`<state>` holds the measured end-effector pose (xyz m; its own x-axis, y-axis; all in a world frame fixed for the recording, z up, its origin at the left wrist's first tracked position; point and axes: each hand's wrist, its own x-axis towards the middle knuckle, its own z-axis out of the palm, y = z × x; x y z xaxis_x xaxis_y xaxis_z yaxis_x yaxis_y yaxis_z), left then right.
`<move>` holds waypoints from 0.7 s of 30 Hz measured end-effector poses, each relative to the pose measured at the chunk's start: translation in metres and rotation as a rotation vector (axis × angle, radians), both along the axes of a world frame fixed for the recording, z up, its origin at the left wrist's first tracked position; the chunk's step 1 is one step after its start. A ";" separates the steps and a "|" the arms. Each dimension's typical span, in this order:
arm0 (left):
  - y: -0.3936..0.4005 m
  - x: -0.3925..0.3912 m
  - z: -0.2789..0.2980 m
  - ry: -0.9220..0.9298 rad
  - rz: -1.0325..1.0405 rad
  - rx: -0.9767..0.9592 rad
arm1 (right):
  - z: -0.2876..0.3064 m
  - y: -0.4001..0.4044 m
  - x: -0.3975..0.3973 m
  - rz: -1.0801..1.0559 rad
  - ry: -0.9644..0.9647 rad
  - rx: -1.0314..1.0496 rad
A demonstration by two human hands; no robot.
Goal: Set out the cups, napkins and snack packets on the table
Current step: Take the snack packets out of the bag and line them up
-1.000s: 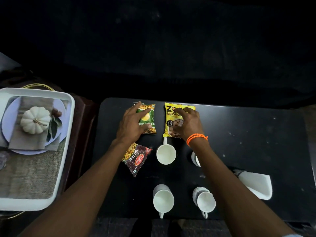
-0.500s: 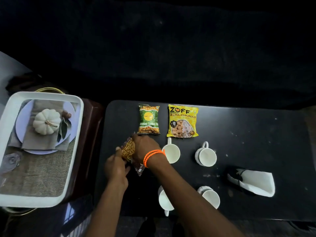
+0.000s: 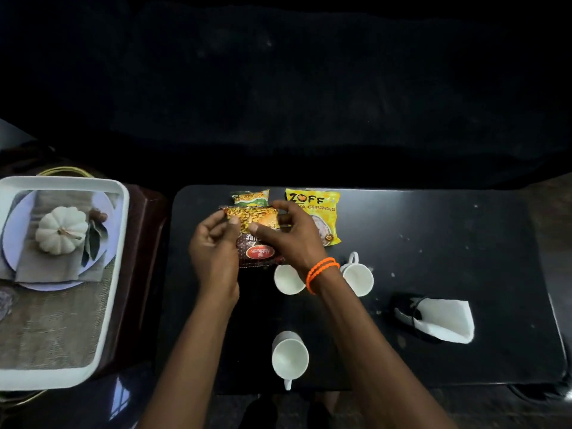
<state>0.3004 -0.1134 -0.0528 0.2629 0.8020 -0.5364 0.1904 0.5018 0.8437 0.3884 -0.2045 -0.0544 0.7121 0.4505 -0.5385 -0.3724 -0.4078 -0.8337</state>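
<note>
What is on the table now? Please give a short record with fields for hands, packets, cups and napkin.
held packet: red mixture packet, gripped by left hand and right hand, above the table
flat packets: green packet, partly covered; yellow packet
cups visible: three white cups, one partly behind the right wrist
napkin: white napkin, right side
beside table: white tray with small pumpkin

"ZOFF … CHUNKS" on the yellow packet (image 3: 312,209), red Haldiram's logo, upside down, on the held maroon packet (image 3: 258,243)
</note>
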 end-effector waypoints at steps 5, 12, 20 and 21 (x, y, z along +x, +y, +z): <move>-0.026 0.039 0.005 -0.093 -0.077 0.037 | 0.001 -0.034 0.030 -0.256 0.411 0.202; -0.053 0.098 -0.010 0.128 -0.560 0.265 | -0.016 -0.116 0.092 -0.429 0.115 0.105; 0.035 0.078 -0.057 0.761 -1.143 0.710 | -0.062 -0.178 0.144 -0.201 -0.094 -0.425; 0.042 0.073 -0.061 0.764 -1.224 0.708 | -0.064 -0.180 0.143 -0.153 -0.170 -0.511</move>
